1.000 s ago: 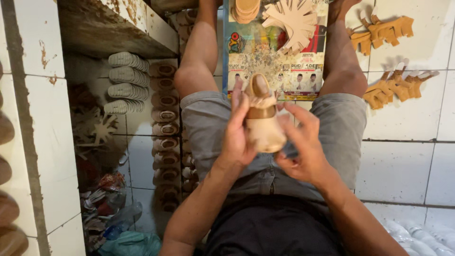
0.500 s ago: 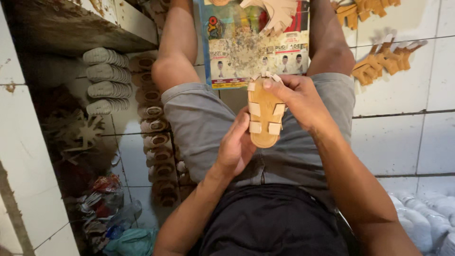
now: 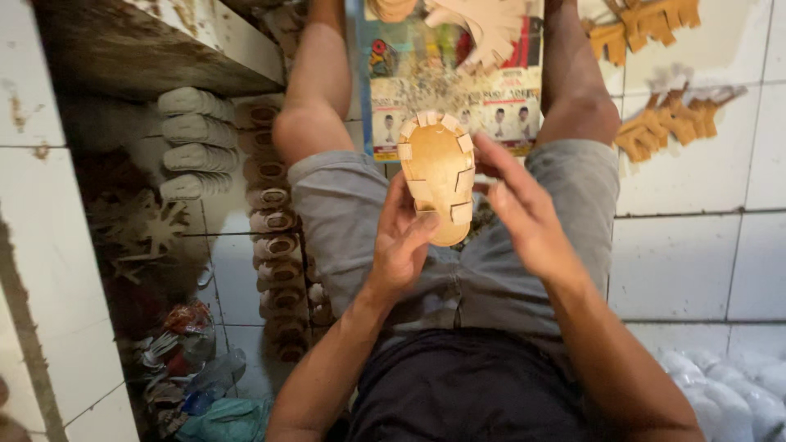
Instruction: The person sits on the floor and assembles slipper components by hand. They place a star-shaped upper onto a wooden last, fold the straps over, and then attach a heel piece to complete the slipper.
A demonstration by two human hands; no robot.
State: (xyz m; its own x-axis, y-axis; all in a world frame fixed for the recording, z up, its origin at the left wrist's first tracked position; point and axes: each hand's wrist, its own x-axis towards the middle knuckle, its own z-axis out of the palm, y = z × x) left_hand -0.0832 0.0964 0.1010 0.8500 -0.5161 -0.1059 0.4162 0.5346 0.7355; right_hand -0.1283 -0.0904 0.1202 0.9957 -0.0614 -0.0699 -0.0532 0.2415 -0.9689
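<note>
Above the lap, left hand (image 3: 401, 245) grips a tan sandal sole (image 3: 438, 176), right hand (image 3: 524, 213) open beside it, stacked soles (image 3: 274, 245) left.

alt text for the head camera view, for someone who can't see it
Seen from above, a seated person's left hand holds a tan sandal sole, with strap ends folded over its edge, above their lap, while the right hand is open beside it. More sandals in a row and cut leather pieces lie on the white tiled floor.
</note>
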